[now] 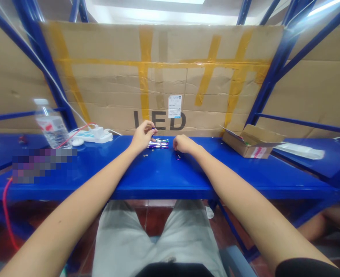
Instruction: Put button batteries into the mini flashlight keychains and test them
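Observation:
My left hand is pinched around a small dark blue piece held just above the blue shelf top. Between my hands lies a row of small purple and silver pen-like parts. My right hand rests closed on the shelf just right of that row; what its fingers hold is too small to name. A few tiny metal bits lie loose on the shelf near my left wrist, and a small reddish bit lies below my right hand.
A clear water bottle and a white power strip with red and white cables stand at the left. An open cardboard box and a white packet sit at the right. A taped cardboard sheet backs the shelf. Another person's limb shows at lower right.

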The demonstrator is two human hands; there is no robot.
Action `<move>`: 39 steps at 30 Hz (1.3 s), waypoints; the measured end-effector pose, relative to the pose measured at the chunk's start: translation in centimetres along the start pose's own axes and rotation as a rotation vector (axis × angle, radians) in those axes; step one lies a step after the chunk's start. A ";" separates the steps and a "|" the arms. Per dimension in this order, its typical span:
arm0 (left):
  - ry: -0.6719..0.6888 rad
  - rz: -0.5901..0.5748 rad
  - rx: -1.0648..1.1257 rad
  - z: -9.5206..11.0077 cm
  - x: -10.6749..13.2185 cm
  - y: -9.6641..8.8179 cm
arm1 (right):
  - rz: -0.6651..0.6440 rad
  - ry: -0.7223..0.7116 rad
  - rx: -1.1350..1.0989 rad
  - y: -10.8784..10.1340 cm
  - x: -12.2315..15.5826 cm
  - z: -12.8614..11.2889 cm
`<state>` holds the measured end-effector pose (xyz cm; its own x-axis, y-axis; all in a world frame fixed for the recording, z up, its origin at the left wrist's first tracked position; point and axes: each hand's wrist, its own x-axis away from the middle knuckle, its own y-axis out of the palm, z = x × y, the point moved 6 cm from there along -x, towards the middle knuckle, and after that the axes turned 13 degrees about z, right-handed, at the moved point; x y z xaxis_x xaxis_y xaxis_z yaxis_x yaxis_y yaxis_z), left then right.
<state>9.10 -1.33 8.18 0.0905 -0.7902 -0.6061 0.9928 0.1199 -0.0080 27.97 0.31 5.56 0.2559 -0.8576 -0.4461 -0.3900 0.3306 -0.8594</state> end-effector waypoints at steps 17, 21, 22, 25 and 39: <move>0.289 -0.139 -0.334 0.3 1.1 0.8 | 0.374 -0.095 -0.669 -2.6 0.1 -3.4; 0.315 -0.172 -0.390 0.2 0.9 1.0 | 0.378 -0.101 -0.646 -2.7 0.4 -3.6; 0.329 -0.181 -0.413 0.2 0.9 1.0 | 0.376 -0.098 -0.639 -2.7 0.4 -3.6; 0.362 -0.186 -0.490 0.4 0.9 1.0 | 0.364 -0.099 -0.636 -2.5 0.4 -3.5; 0.394 -0.261 -0.627 0.2 1.9 2.4 | 0.318 -0.299 -0.349 -3.1 0.8 -3.8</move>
<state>11.64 -2.68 7.17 -0.2903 -0.5824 -0.7593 0.7374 0.3696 -0.5654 26.03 -2.94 8.81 0.2983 -0.5709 -0.7649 -0.7458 0.3606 -0.5601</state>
